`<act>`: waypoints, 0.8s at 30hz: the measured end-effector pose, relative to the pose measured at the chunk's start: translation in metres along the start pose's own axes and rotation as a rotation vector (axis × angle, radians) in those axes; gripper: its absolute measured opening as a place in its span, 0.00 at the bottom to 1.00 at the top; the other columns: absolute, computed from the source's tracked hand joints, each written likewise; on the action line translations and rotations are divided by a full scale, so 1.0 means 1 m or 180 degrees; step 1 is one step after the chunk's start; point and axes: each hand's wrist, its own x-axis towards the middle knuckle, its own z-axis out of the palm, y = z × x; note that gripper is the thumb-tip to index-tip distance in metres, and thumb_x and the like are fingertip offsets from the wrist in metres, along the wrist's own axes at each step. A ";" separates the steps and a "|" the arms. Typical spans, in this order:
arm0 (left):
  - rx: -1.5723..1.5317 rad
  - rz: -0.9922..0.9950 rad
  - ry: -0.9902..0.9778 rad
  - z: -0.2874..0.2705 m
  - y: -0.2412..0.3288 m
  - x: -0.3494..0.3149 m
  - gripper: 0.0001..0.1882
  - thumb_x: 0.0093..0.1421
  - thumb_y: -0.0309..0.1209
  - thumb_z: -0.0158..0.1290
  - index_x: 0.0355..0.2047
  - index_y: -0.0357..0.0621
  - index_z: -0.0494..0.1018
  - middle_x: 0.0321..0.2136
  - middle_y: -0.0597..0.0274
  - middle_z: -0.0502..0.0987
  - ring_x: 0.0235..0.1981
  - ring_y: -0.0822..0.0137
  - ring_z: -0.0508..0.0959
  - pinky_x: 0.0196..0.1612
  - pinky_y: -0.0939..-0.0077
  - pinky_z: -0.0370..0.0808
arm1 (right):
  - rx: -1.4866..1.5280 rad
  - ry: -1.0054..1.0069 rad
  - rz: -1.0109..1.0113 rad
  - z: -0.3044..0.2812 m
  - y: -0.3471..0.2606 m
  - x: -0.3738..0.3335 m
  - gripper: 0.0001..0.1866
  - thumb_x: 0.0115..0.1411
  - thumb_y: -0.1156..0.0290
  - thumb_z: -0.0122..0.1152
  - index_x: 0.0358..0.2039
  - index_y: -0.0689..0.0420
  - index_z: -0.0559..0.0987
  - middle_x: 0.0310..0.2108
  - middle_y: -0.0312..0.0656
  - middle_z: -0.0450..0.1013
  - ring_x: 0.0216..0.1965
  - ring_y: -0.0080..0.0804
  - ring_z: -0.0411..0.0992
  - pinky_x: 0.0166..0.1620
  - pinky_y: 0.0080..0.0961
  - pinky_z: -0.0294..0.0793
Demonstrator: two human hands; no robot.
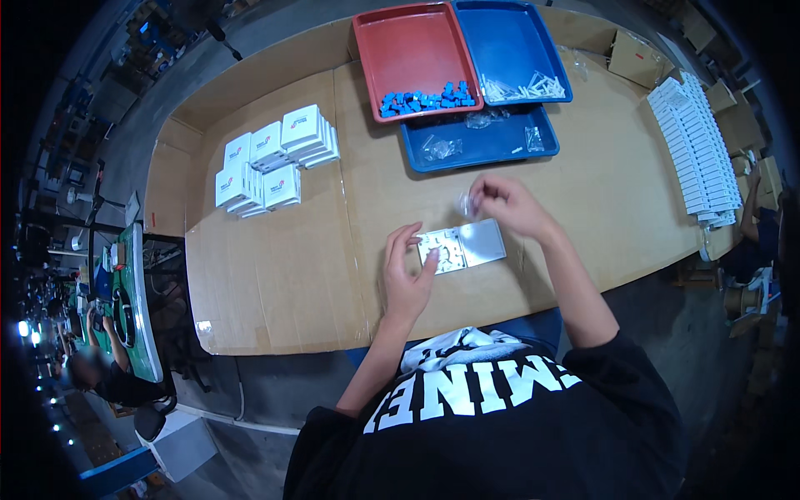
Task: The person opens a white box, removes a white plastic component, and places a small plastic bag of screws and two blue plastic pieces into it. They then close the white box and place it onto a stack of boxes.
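Head view shows an open white case (483, 243) on the cardboard-covered table (283, 275), the left hand (407, 273) at its left end with thumb and fingers apart, the right hand (510, 207) with fingers together on a blurred clear piece (465, 203) near its far edge. A loose pinch could drop that piece; light left-hand contact could let the case slide.

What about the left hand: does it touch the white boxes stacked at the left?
No, the left hand is on the open white case in front of the person, apart from the white boxes.
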 end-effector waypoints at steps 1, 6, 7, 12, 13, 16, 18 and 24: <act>0.0021 -0.0041 -0.0005 0.002 0.015 0.006 0.25 0.63 0.29 0.60 0.59 0.36 0.70 0.54 0.52 0.73 0.50 0.62 0.77 0.55 0.68 0.75 | 0.0033 -0.0018 0.0028 0.014 -0.003 -0.014 0.05 0.68 0.74 0.57 0.39 0.62 0.79 0.31 0.35 0.77 0.35 0.19 0.75 0.40 0.23 0.76; -0.0939 -0.1165 -0.0451 0.015 0.017 0.011 0.12 0.69 0.35 0.59 0.41 0.35 0.77 0.26 0.69 0.75 0.28 0.80 0.72 0.35 0.82 0.70 | 0.0692 0.0189 0.0558 0.053 -0.027 -0.052 0.08 0.70 0.76 0.58 0.46 0.64 0.78 0.31 0.35 0.76 0.34 0.20 0.76 0.39 0.20 0.77; -0.0930 -0.1185 -0.0477 0.016 0.017 0.010 0.12 0.69 0.35 0.59 0.41 0.35 0.77 0.26 0.69 0.75 0.28 0.80 0.72 0.35 0.82 0.70 | 0.0911 0.0219 0.0606 0.054 -0.022 -0.055 0.10 0.70 0.76 0.58 0.49 0.64 0.77 0.32 0.35 0.76 0.32 0.16 0.74 0.37 0.16 0.74; -0.1079 -0.1193 0.0394 0.020 0.022 0.000 0.16 0.72 0.38 0.55 0.33 0.37 0.76 0.22 0.74 0.72 0.25 0.83 0.68 0.30 0.84 0.66 | 0.1293 0.0482 0.0500 0.067 -0.016 -0.053 0.13 0.69 0.76 0.59 0.52 0.64 0.75 0.33 0.37 0.77 0.35 0.20 0.77 0.41 0.21 0.80; -0.1058 -0.1193 0.0411 0.018 0.019 0.001 0.16 0.72 0.38 0.55 0.33 0.37 0.76 0.22 0.74 0.72 0.25 0.83 0.68 0.30 0.84 0.66 | 0.1518 0.0643 0.0509 0.070 -0.020 -0.051 0.14 0.69 0.76 0.60 0.53 0.64 0.74 0.33 0.38 0.78 0.37 0.22 0.79 0.43 0.22 0.82; -0.1001 -0.0759 0.0803 0.013 0.012 0.003 0.15 0.74 0.37 0.53 0.33 0.38 0.75 0.23 0.73 0.72 0.26 0.83 0.68 0.29 0.85 0.64 | 0.1608 0.0450 0.0867 0.069 -0.027 -0.048 0.12 0.69 0.75 0.60 0.51 0.64 0.76 0.35 0.40 0.80 0.40 0.24 0.80 0.47 0.25 0.83; -0.1331 -0.0824 0.0823 0.011 0.013 0.005 0.15 0.74 0.38 0.52 0.33 0.39 0.74 0.25 0.73 0.72 0.27 0.83 0.68 0.30 0.86 0.64 | 0.1553 0.0250 0.0938 0.075 -0.018 -0.045 0.10 0.69 0.74 0.61 0.48 0.64 0.77 0.36 0.40 0.79 0.40 0.25 0.80 0.46 0.26 0.83; -0.1292 -0.1396 0.0585 -0.003 0.000 0.002 0.14 0.74 0.38 0.51 0.38 0.39 0.74 0.31 0.69 0.76 0.32 0.81 0.72 0.37 0.83 0.70 | 0.1546 0.0100 0.1010 0.088 -0.013 -0.043 0.06 0.68 0.72 0.62 0.39 0.62 0.80 0.35 0.39 0.79 0.37 0.24 0.79 0.43 0.25 0.83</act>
